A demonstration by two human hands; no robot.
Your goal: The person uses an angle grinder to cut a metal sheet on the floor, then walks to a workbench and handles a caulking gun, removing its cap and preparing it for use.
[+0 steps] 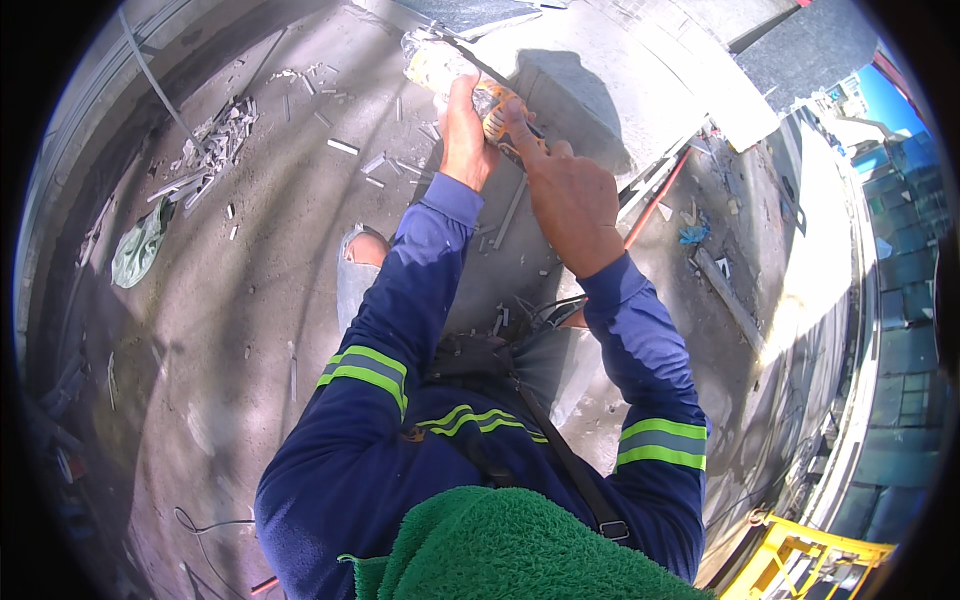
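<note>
My left hand (467,138) is closed around an orange, slotted object (494,122) whose far end is a pale yellow and clear part, looking like plastic wrap (432,65). What kind of thing it is I cannot make out. My right hand (574,198) is at its right side, the index finger laid along the orange part and the other fingers curled under, partly hidden. A dark, thin edge (470,58) runs along the object's right side. Both hands are held out ahead of me, over a pale slab.
The pale slab (650,70) lies ahead, lit by sun. Broken strips (215,150) and a greenish bag (142,245) litter the concrete floor at left. At right are a red-orange rod (657,200), a blue scrap (693,233) and a long bar (730,300). A yellow metal frame (800,560) stands lower right.
</note>
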